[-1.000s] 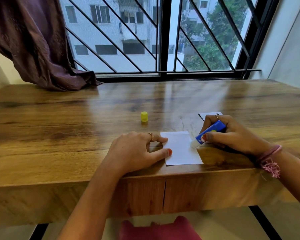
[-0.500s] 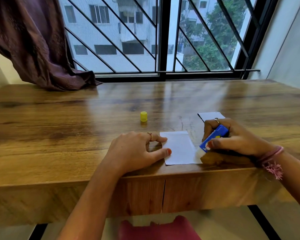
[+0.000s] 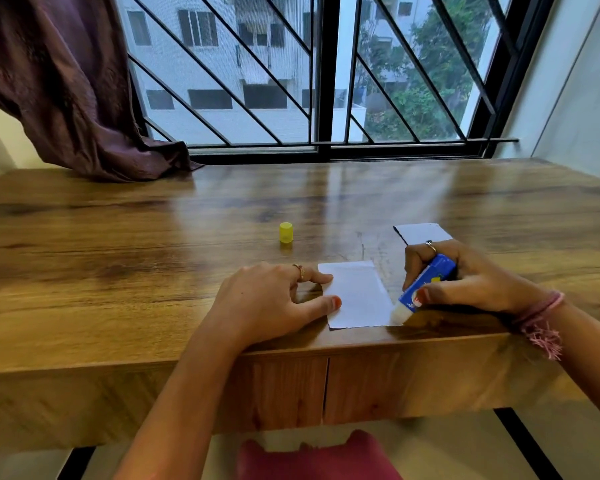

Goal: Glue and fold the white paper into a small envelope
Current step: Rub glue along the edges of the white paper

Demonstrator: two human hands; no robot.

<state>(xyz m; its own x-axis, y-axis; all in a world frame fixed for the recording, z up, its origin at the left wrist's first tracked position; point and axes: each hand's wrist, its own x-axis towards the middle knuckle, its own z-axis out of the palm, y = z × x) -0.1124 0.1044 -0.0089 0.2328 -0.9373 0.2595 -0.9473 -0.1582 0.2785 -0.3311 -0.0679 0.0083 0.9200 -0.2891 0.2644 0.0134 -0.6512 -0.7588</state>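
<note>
Nearest the camera, a patch of dark red fabric (image 3: 312, 459) is seen below the front edge of the wooden tabletop (image 3: 118, 271). On the tabletop, close to that front edge, the white paper (image 3: 359, 296) lies flat between the two hands. The left hand (image 3: 267, 303) is laid palm down just beside it, its fingers (image 3: 321, 278) spread and nearly straight — the thumb tip and one fingertip are pressed on the paper's left edge, and a ring is worn on one finger. The right hand (image 3: 465, 278) is curled round a blue glue stick (image 3: 426, 282), which is held tilted, its pale tip brought down to the paper's near right corner; thumb and fingers are clamped on the barrel. A ring is worn on this hand too, and a pink thread band (image 3: 541, 317) is tied at the wrist.

Just beyond the right hand, a second white paper piece (image 3: 421, 233) lies partly hidden by the knuckles. Farther back and to the left, well apart from both hands, a yellow cap (image 3: 286, 232) stands upright. At the far left a purple curtain (image 3: 66, 91) is draped onto the tabletop — behind it, a barred window (image 3: 326, 81) is seen.
</note>
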